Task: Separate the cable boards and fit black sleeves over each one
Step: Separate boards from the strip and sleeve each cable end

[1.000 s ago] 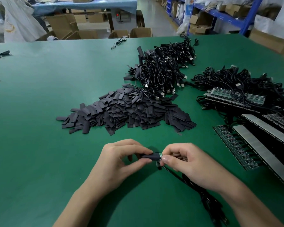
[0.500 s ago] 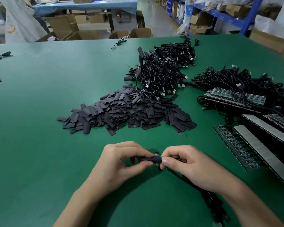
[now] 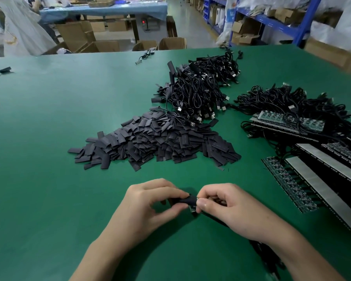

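Pinches a black sleeve (image 3: pixel 187 200) between thumb and forefinger of the left hand (image 3: pixel 150 207), both curled round its left end. Grips the small cable board (image 3: pixel 192 209) with the clenched fingertips of the right hand (image 3: pixel 235 211), just right of the sleeve and touching it (only a green corner of the board peeks out below the thumb). Trails the board's black cable (image 3: pixel 266 258) back under the right fingers and past the wrist. Works over the green table (image 3: pixel 49 179). Faces, beyond the fingers, a pile of loose sleeves (image 3: pixel 156 142); farther past that, a heap of cables (image 3: pixel 203 90); well right of the right fingers, panels of joined boards (image 3: pixel 288 183) beside more tangled cables.
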### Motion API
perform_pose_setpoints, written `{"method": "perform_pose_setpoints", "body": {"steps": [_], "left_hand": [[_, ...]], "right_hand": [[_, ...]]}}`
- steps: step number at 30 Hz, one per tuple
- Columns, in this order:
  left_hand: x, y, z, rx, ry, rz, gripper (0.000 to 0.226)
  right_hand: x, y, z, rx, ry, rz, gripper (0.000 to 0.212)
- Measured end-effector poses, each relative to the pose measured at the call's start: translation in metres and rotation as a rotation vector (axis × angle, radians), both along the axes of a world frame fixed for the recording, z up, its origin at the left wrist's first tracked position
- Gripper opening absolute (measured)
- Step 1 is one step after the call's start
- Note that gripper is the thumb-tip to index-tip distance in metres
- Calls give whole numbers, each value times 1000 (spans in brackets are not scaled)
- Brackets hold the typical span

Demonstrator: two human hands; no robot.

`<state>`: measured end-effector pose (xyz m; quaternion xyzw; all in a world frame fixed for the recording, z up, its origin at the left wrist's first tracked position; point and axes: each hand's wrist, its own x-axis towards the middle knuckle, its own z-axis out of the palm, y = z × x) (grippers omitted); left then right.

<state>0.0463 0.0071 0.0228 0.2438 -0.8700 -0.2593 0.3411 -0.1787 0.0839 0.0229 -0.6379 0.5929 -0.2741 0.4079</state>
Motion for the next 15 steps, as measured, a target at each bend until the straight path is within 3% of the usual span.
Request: {"method": "perform_pose_setpoints", "body": {"steps": [5, 11, 15], "left_hand": [[-1, -2, -1, 7, 78, 77, 17], [-7, 1, -4, 52, 231, 263, 34], [-13, 5, -7, 142, 304, 331, 27]], "right_hand": [[-2, -1, 2, -52, -73, -67, 35], [3, -3, 0, -44, -257, -106, 27], [9, -4, 0, -52, -350, -144, 22]]}}
